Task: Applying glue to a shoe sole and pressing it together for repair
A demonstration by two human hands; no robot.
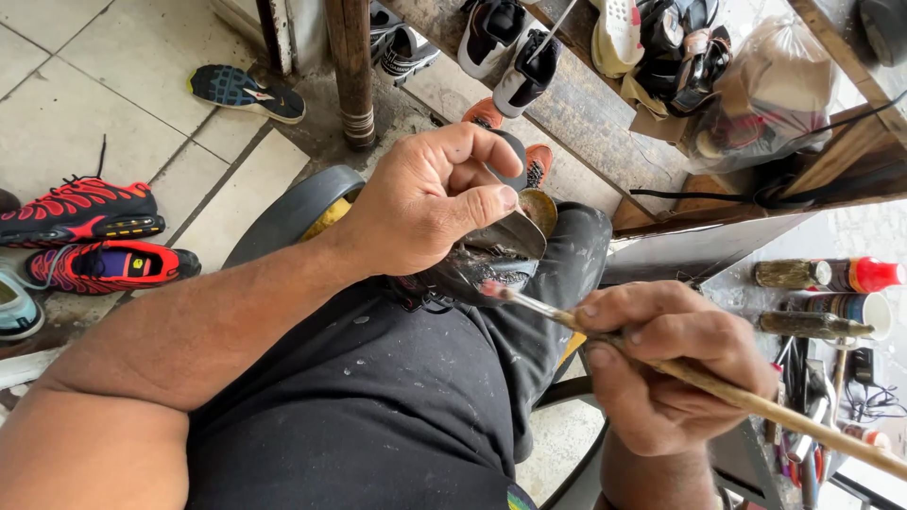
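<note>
My left hand (430,194) grips a dark, paint-smeared shoe (477,264) resting on my lap, thumb pressed on its upper edge. My right hand (666,364) holds a long wooden-handled brush (718,385), its tip touching the shoe just below my left thumb. Both hands work over my knee in dark, speckled trousers (406,397).
A red and black sneaker pair (90,236) lies on the tiled floor at left, a dark shoe (248,93) beyond. Several shoes sit on a wooden shelf (576,104) ahead, beside a plastic bag (770,90). Bottles and tools (831,297) crowd a surface at right.
</note>
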